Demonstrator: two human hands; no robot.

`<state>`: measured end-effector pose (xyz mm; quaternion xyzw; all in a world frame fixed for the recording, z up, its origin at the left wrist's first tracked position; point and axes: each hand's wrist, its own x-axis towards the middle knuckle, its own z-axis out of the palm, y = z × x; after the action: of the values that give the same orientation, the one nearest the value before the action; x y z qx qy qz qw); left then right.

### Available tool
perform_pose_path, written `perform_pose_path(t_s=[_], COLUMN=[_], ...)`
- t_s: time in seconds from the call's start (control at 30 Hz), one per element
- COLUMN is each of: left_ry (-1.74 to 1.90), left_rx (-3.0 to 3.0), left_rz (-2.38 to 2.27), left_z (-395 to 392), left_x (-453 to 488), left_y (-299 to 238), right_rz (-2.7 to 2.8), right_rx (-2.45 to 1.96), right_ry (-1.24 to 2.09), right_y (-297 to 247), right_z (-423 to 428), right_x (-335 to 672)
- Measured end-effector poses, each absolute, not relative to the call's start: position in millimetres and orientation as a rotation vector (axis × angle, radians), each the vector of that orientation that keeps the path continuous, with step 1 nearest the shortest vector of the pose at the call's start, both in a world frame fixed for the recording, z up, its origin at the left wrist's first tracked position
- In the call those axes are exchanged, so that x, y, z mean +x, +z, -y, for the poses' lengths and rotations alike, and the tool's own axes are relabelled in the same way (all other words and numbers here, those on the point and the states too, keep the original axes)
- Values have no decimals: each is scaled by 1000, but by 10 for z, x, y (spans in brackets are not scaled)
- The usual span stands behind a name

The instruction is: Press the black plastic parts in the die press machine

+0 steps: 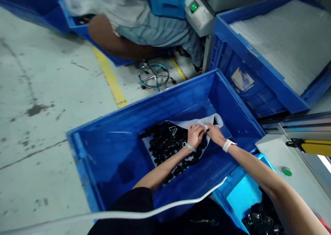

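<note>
Inside a big blue crate (111, 131), many small glossy black parts (165, 143) lie in rows on a white sheet. The far edge of this white sheet (188, 123) is lifted and curls over at the right. My left hand (196, 135) has its fingers curled together over the black parts, beside the sheet's edge; what it grips is hidden. Close to it, my right hand (215, 134) pinches the sheet near its curled end. A tiny dark piece shows between the two hands, too small to name.
At lower right a light-blue bin (243, 193) holds more black parts. Another blue crate (258, 86) with white sheets stands at upper right. A seated person (139, 24) is beyond, above a wheeled stool base (154, 75). A white cable (155, 212) crosses in front of me.
</note>
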<state>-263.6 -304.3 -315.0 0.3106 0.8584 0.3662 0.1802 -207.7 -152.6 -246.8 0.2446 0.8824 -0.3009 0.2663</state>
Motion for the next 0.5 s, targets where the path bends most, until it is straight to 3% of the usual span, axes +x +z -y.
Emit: perform_pose_path(t_s=[0.17, 0.5], left_ry=[1122, 846], left_rx=[746, -275], left_rz=[-2483, -2739], left_z=[3352, 4513], left_x=[-2464, -3846], left_y=[-3253, -3976], right_rz=[-2449, -2518], right_rx=[591, 698], right_ry=[-591, -345], right_y=[-2603, -2866], right_z=[1266, 749], right_x=[-2043, -1996])
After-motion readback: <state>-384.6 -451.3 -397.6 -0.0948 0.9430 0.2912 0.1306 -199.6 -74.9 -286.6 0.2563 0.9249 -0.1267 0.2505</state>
